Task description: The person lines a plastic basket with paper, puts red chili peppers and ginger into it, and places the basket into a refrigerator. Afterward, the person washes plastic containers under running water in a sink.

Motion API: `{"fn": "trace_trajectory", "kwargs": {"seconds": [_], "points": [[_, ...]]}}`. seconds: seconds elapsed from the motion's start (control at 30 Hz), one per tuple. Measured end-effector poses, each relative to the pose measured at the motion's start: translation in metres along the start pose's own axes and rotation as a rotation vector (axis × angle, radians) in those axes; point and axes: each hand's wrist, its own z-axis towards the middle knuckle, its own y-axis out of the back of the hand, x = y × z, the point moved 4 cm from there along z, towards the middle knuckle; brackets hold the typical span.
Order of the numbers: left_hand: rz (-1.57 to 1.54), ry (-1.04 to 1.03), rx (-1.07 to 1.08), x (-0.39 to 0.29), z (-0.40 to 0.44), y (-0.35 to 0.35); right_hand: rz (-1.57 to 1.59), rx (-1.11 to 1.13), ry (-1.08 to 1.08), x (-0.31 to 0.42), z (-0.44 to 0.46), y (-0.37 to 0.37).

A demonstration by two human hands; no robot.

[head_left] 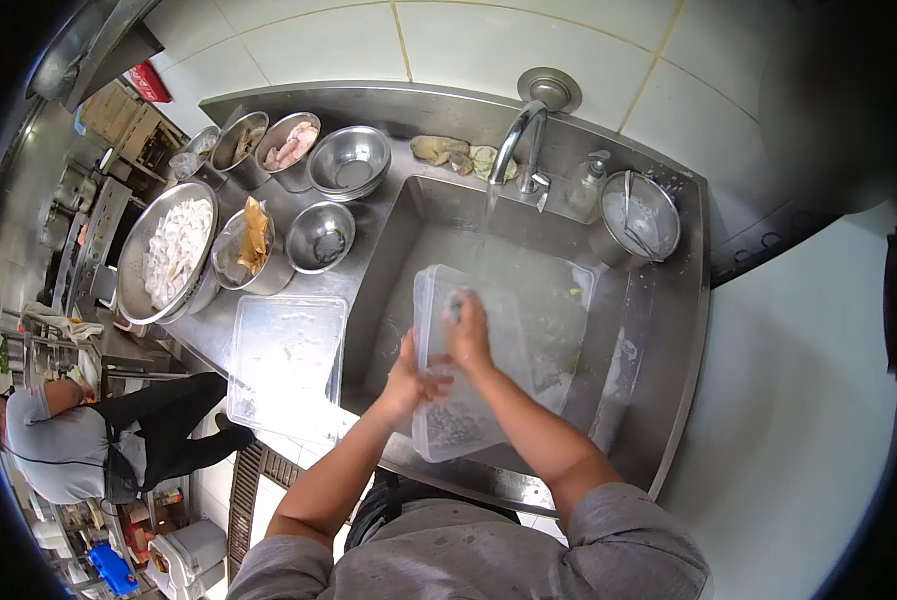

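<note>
A clear plastic container is tilted over the steel sink, which holds cloudy water. My left hand grips the container's left wall. Inside the container, my right hand is closed on a small dark grey item, too blurred to name. Water runs from the faucet behind the container. Another clear plastic piece lies partly in the water at the sink's right side. A flat clear lid rests on the counter left of the sink.
Left of the sink stand a colander of white pieces, steel bowls and several steel pots with food. A pot and a soap bottle stand behind right. A co-worker is at far left.
</note>
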Motion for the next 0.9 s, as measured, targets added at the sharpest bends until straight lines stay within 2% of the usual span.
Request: {"fn": "trace_trajectory", "kwargs": {"seconds": [0.07, 0.13, 0.17, 0.2, 0.23, 0.27, 0.3, 0.33, 0.43, 0.47, 0.53, 0.57, 0.6, 0.63, 0.67, 0.73, 0.8, 0.87, 0.9], "points": [[-0.090, -0.071, -0.072, -0.002, 0.008, 0.024, -0.079, 0.202, 0.296, 0.068, -0.027, 0.026], [-0.278, -0.081, -0.080, -0.012, -0.006, 0.033, -0.084, 0.254, 0.281, 0.055, -0.029, 0.032], [-0.274, -0.088, -0.084, -0.012, -0.007, 0.040, -0.101, 0.301, 0.271, 0.050, -0.026, 0.031], [-0.306, -0.071, 0.006, -0.004, -0.009, 0.041, -0.099, 0.301, 0.271, 0.049, -0.016, 0.025], [-0.340, -0.051, 0.097, 0.004, -0.013, 0.039, -0.132, 0.241, 0.162, 0.045, 0.002, 0.020], [-0.342, -0.056, 0.099, 0.009, -0.012, 0.036, -0.164, 0.179, 0.061, 0.042, 0.017, 0.017], [-0.361, 0.013, 0.154, 0.015, -0.009, 0.027, -0.067, 0.088, 0.135, 0.058, 0.022, 0.014], [-0.380, 0.091, 0.207, 0.022, -0.009, 0.020, -0.101, 0.108, 0.186, 0.077, 0.022, 0.010], [-0.429, 0.013, 0.155, 0.026, -0.001, 0.023, -0.082, 0.170, 0.281, 0.102, 0.013, 0.006], [-0.422, -0.046, 0.101, 0.027, 0.000, 0.029, -0.081, 0.271, 0.274, 0.102, 0.005, 0.003], [-0.484, -0.083, 0.073, 0.022, 0.005, 0.039, -0.128, 0.464, 0.427, 0.100, -0.019, 0.002], [-0.358, -0.108, 0.022, 0.023, 0.008, 0.051, -0.127, 0.468, 0.435, 0.094, -0.021, 0.004], [-0.231, -0.131, -0.027, 0.023, 0.010, 0.059, -0.108, 0.362, 0.607, 0.091, -0.022, 0.009], [-0.361, -0.152, -0.037, 0.014, 0.004, 0.045, -0.090, 0.252, 0.776, 0.097, -0.024, 0.017], [-0.367, -0.152, -0.038, 0.010, -0.001, 0.033, -0.093, 0.257, 0.777, 0.100, -0.014, 0.013], [-0.328, -0.059, 0.025, 0.009, -0.007, 0.015, -0.156, 0.145, 0.255, 0.112, 0.030, 0.017], [-0.271, -0.076, 0.022, 0.028, 0.003, 0.042, -0.216, 0.141, 0.451, 0.104, 0.005, -0.008], [-0.199, -0.171, -0.148, 0.016, 0.007, 0.068, -0.029, 0.300, 0.731, 0.115, -0.026, 0.016], [-0.288, -0.272, -0.205, -0.005, -0.002, 0.065, -0.024, 0.394, 0.761, 0.120, -0.036, 0.032]]}}
